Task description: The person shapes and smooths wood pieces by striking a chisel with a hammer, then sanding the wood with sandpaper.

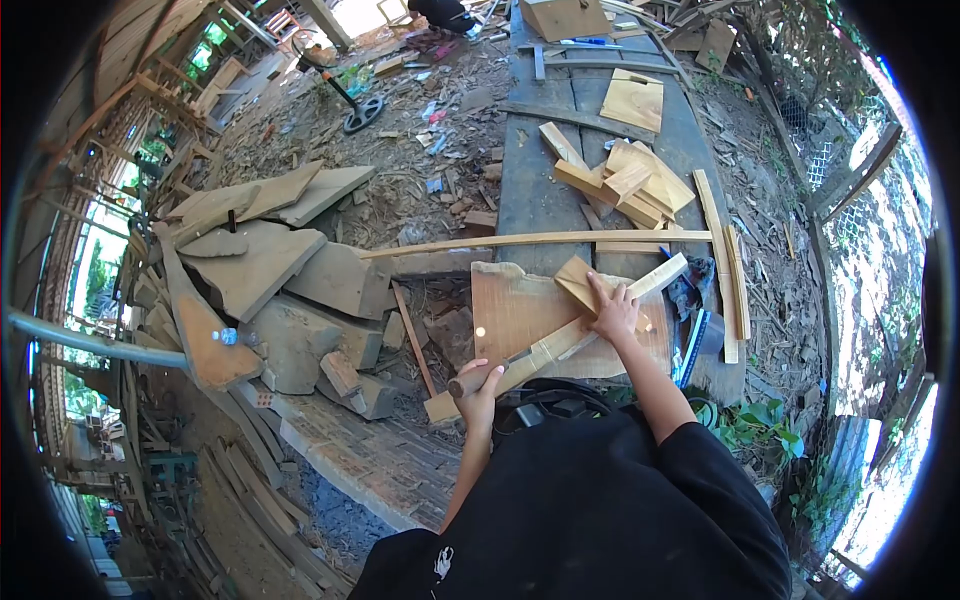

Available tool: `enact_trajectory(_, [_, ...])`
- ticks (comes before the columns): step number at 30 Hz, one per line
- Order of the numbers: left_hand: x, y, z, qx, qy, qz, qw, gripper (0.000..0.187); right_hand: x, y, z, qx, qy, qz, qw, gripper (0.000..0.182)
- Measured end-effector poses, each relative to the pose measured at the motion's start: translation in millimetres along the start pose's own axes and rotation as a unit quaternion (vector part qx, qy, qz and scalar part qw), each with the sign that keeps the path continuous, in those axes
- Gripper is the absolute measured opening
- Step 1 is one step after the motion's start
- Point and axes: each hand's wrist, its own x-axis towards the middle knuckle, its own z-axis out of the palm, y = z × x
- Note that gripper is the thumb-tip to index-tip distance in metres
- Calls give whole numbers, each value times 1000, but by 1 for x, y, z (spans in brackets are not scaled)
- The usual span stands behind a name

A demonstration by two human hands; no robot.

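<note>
My left hand (479, 393) is wrapped around the brown wooden handle (474, 380) of a tool. The tool's narrow front part lies along a long pale wooden strip (530, 362), and I cannot make out its exact kind. The strip slants from lower left to upper right across a wide wooden board (515, 310). My right hand (615, 312) grips a short wooden block (577, 282) that crosses the strip, its fingers spread over block and strip. Part of the block is hidden under that hand.
A dark workbench (540, 190) carries cut wood pieces (640, 180) and a long thin batten (550, 238). Near my right arm are a blue-edged ruler (692, 350) and a dark cup (712, 333). Thick slabs (255, 265) are piled at left. A person (442, 14) is far back.
</note>
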Motion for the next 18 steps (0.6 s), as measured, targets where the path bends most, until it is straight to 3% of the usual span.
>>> enact_trajectory(2, [-1,2,-1,0,5,-12,1000,25,-2,0,7,10,17,22,1000,112])
enact_trajectory(7, [-8,31,7,66,79,94,990,22,-11,-7,6,8,3,85,996,113])
enact_trajectory(11, [-1,32,3,88,110,104,985,23,-12,-9,9,8,11,103,995,113])
enact_trajectory(14, [8,23,3,-36,81,18,996,22,-12,-8,9,11,12,100,995,112])
enact_trajectory(18, [6,18,13,-110,32,-33,993,27,-11,-7,9,21,6,92,995,112])
